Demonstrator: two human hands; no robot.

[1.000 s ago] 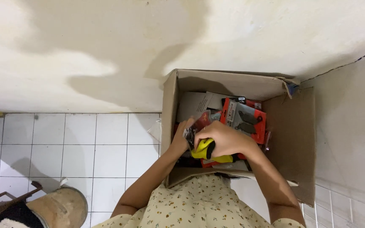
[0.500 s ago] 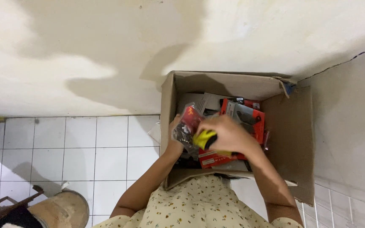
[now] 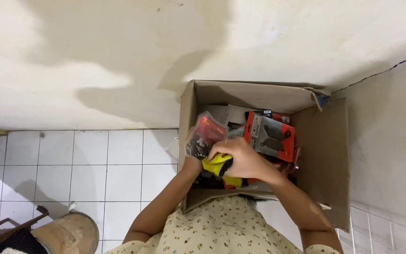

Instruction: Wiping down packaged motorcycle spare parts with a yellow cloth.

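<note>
Over the open brown cardboard box (image 3: 325,155) against the stained wall, the right hand (image 3: 240,157) clenches a yellow-and-black packet (image 3: 218,164), while the left hand (image 3: 194,146), mostly hidden behind it, grasps a clear plastic packet with a red card (image 3: 205,134). Just beside them, inside the box, a red blister pack holding dark parts (image 3: 271,136) leans among other packets. A round tan drum (image 3: 66,233) stands on the white tiled floor (image 3: 95,160), well apart.
</note>
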